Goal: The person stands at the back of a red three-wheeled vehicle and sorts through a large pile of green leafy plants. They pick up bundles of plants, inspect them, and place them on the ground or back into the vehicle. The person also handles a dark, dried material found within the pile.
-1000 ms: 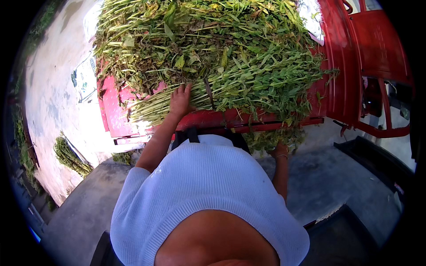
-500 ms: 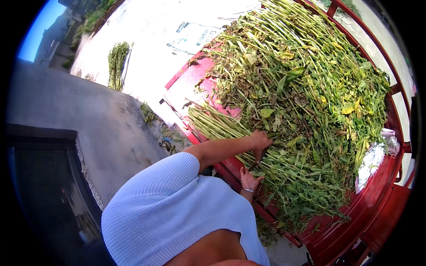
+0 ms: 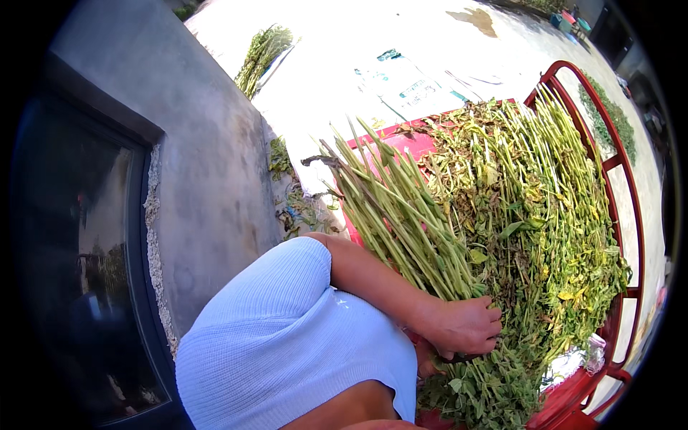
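A bundle of long green plant stalks (image 3: 401,215) lies slantwise over the near left side of the load. Its bare cut ends point up and left, its leafy tops (image 3: 494,390) down and right. My left hand (image 3: 466,326) is closed over the middle of the bundle, fingers curled toward its far side. Beneath that hand shows a short dark strip (image 3: 464,357), too hidden to name. Of my right hand (image 3: 427,360) only a part appears, low beside the bundle between my shirt and my left forearm; its fingers are hidden.
The red cart bed (image 3: 417,145) carries a thick heap of drying stalks (image 3: 530,215), with a red rail (image 3: 631,186) along the right. A grey wall (image 3: 208,143) and dark door (image 3: 86,251) stand left. Another bundle (image 3: 263,57) leans by the wall; a printed sack (image 3: 416,86) lies beyond.
The view has swung. My left hand has moved from the bundle's near side to over its middle, and the stalk ends stand higher. My right hand, formerly visible with fingers apart, is mostly hidden.
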{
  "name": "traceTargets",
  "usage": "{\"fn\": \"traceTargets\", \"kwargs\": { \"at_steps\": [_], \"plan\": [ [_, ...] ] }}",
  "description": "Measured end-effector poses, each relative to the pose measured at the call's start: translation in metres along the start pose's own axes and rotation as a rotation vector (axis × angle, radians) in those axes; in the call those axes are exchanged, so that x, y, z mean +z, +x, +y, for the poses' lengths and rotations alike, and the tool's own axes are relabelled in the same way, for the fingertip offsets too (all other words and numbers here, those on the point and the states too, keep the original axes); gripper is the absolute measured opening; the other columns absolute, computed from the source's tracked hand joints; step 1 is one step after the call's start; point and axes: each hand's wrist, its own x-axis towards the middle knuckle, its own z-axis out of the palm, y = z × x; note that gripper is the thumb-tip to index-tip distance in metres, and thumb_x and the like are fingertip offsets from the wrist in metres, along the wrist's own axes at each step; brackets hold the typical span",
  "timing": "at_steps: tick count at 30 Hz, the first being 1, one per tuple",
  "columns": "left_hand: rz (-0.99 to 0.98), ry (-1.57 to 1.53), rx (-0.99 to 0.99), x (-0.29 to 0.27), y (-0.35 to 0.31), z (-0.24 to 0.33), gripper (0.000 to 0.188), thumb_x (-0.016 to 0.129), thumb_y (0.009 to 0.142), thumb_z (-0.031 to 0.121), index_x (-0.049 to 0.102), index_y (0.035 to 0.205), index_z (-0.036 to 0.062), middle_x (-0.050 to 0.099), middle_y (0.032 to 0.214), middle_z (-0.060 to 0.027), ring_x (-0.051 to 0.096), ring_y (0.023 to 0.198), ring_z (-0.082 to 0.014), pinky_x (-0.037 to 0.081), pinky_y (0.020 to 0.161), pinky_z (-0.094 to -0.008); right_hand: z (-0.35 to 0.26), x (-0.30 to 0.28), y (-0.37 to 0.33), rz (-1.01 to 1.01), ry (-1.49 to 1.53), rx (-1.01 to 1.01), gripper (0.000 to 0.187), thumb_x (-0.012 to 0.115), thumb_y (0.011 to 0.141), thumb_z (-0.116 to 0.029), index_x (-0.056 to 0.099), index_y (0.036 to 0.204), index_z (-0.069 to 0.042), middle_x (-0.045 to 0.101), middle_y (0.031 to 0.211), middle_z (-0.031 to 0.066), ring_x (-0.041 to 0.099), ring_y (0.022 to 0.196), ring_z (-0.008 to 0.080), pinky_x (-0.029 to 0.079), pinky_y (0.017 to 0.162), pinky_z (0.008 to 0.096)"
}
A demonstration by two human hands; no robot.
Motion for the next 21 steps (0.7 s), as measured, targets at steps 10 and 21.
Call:
{"fn": "traceTargets", "kwargs": {
  "at_steps": [10, 21],
  "plan": [
    [0.227, -0.255, -0.04, -0.144, -0.197, -0.133, 0.084, 0.078, 0.036, 0.035, 0.048, 0.108, 0.0043, 0.046, 0.107, -0.0161, 0.045, 0.099, -0.0331, 0.041, 0.081, -0.0456, 0.122, 0.205, 0.041, -0.132, -0.299, -0.14, 0.076, 0.067, 0.07, -0.05, 0.039, 0.131, -0.014, 0.042, 0.132, 0.0056, 0.037, 0.12, 0.0274, 0.03, 0.099, 0.0464],
    [0.139, -0.056, -0.519, -0.289, -0.482, -0.347, 0.121, 0.086, 0.031, 0.037, 0.03, 0.134, 0.0109, 0.039, 0.126, -0.0174, 0.04, 0.115, -0.0368, 0.037, 0.091, -0.0458, 0.348, 0.437, 0.118, -0.31, -0.412, 0.0, 0.073, 0.063, 0.074, -0.049, 0.038, 0.131, -0.013, 0.041, 0.133, 0.007, 0.037, 0.121, 0.0275, 0.029, 0.1, 0.0461]
  ]
}}
